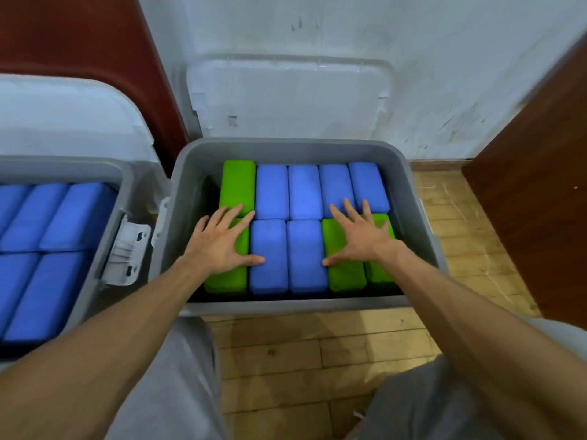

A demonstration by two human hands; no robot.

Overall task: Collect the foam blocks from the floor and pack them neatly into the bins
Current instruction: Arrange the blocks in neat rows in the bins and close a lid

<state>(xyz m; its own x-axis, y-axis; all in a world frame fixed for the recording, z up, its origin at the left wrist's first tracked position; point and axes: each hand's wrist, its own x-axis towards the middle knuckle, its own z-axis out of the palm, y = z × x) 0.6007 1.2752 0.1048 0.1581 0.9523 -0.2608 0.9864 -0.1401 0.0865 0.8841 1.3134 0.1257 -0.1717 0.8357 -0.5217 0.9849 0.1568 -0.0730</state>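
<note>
A grey bin [295, 147] in front of me holds two rows of foam blocks lying flat and close together. The back row has a green block [238, 182] and several blue blocks [303, 190]. In the front row two blue blocks [287, 258] lie between green ones. My left hand [219, 241] lies flat with spread fingers on the front-left green block [227, 281], its thumb touching a blue block. My right hand [360, 235] lies flat with spread fingers on the front-right green blocks [344, 277].
A second grey bin [104, 236] at the left is full of blue blocks [47, 281]. White lids [286, 96] lean on the wall behind both bins. A brown panel [533, 192] stands at the right. Wooden floor [301, 360] lies between my knees.
</note>
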